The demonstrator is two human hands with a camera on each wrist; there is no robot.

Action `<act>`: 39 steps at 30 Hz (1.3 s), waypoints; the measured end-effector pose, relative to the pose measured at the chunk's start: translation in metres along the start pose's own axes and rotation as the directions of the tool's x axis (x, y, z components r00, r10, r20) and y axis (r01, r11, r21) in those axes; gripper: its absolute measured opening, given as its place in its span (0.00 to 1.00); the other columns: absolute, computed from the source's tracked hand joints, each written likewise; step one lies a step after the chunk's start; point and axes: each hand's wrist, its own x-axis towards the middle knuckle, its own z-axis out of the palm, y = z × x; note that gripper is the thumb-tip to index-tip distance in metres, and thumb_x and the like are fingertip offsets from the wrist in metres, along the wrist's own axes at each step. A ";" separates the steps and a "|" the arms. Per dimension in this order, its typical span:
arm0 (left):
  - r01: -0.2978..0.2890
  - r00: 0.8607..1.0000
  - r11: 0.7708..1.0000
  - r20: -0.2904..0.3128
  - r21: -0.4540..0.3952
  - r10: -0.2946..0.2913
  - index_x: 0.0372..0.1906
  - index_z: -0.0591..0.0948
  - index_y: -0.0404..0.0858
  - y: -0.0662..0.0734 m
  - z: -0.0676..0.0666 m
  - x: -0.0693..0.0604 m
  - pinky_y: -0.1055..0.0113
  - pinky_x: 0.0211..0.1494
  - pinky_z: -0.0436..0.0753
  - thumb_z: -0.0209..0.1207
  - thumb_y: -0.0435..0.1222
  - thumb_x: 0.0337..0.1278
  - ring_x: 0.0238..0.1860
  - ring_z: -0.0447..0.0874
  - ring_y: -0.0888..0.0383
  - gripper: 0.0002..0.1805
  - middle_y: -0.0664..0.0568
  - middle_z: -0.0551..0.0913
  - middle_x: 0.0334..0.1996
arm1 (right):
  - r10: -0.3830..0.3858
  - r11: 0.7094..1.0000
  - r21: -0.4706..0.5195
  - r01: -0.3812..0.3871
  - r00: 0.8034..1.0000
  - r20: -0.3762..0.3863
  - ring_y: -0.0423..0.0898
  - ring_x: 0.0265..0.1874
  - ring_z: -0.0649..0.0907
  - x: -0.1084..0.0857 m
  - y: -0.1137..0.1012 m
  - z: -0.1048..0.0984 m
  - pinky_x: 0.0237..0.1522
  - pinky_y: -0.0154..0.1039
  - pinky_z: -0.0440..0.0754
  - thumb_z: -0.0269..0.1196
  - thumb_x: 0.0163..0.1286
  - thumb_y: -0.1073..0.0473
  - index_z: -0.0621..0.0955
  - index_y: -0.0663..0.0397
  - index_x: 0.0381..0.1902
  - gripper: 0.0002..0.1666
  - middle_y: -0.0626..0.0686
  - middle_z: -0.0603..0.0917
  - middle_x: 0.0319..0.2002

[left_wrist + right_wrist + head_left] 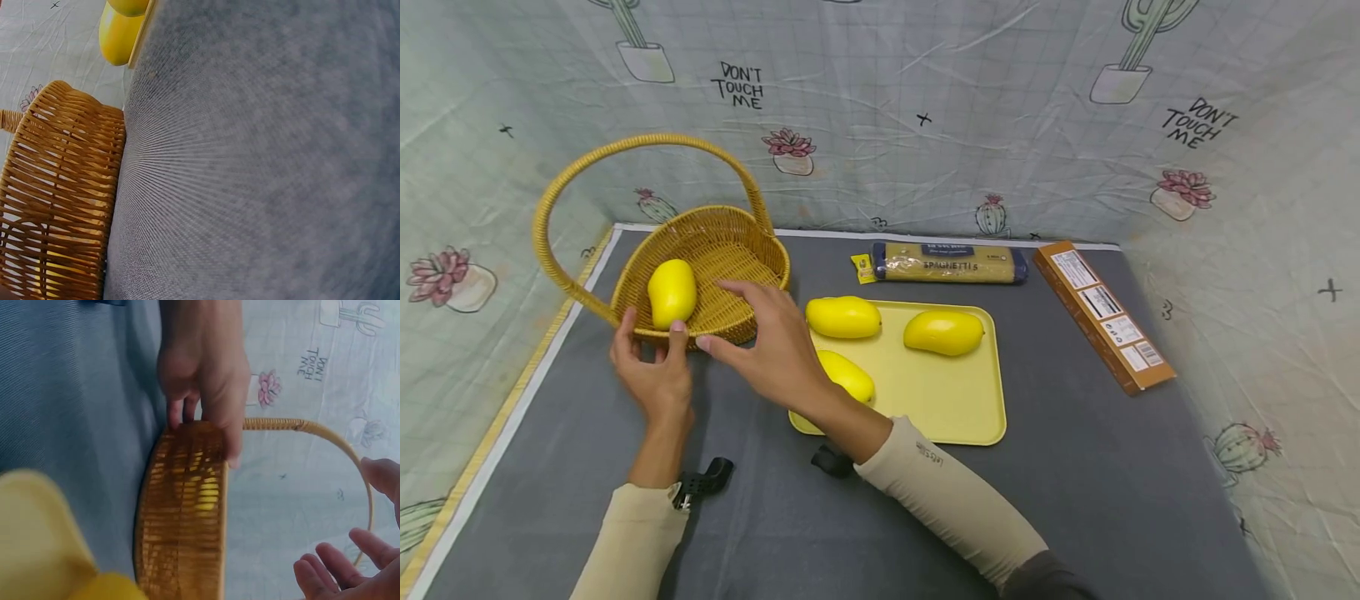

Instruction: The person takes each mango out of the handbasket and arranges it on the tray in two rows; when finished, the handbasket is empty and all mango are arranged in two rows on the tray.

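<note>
A wicker basket (730, 229) with a tall hooped handle stands at the back left, one yellow mango (673, 293) lying inside it. My left hand (658, 379) holds the basket's near rim, thumb over the edge and fingers against the outer wall, as the right wrist view shows. Just right of it, my right hand (782, 346) hovers by the rim, thumb and fingers spread and holding nothing. Beside the basket is a yellow tray (940, 408) bearing three more mangoes: one at the back left (842, 317), one at the right (943, 332), one partly behind my right arm (847, 377).
Behind the tray lies a spaghetti packet (951, 263). To its right an orange-brown box (1105, 317) lies slanted on the grey tabletop (1075, 467). A printed cloth (865, 100) hangs along the back and sides.
</note>
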 end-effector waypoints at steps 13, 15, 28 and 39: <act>0.004 1.000 0.999 -0.009 0.035 -0.003 0.77 0.74 0.50 -0.004 -0.002 0.005 0.51 0.84 0.64 0.75 0.42 0.60 0.81 0.58 0.55 0.40 0.53 0.61 0.79 | 0.082 0.996 0.026 -0.081 0.996 -0.036 0.40 0.63 0.80 0.049 0.000 0.046 0.65 0.31 0.74 0.72 0.72 0.43 0.77 0.42 0.73 0.35 0.44 0.83 0.64; 0.001 1.000 0.999 -0.007 0.034 -0.001 0.77 0.73 0.49 -0.004 -0.002 0.006 0.51 0.84 0.64 0.74 0.39 0.61 0.81 0.58 0.55 0.40 0.52 0.61 0.79 | 0.112 0.994 0.022 -0.111 0.993 -0.048 0.38 0.62 0.81 0.059 0.002 0.053 0.62 0.30 0.75 0.72 0.72 0.42 0.78 0.41 0.72 0.34 0.43 0.84 0.63; 0.006 1.000 1.000 -0.018 0.022 -0.005 0.78 0.72 0.48 0.004 -0.002 0.000 0.51 0.84 0.62 0.70 0.36 0.65 0.81 0.57 0.54 0.37 0.52 0.60 0.79 | 0.322 0.946 -0.005 -0.323 0.945 -0.065 0.36 0.58 0.82 0.111 0.020 0.090 0.55 0.31 0.79 0.76 0.66 0.42 0.81 0.34 0.67 0.32 0.39 0.86 0.60; 0.014 1.000 1.000 0.003 -0.004 -0.014 0.77 0.74 0.51 -0.007 -0.002 0.006 0.52 0.83 0.64 0.72 0.37 0.63 0.82 0.57 0.53 0.37 0.54 0.61 0.79 | 0.347 0.930 -0.143 -0.338 0.937 0.046 0.36 0.55 0.81 0.131 0.021 0.106 0.48 0.28 0.77 0.78 0.64 0.41 0.80 0.32 0.67 0.35 0.38 0.84 0.61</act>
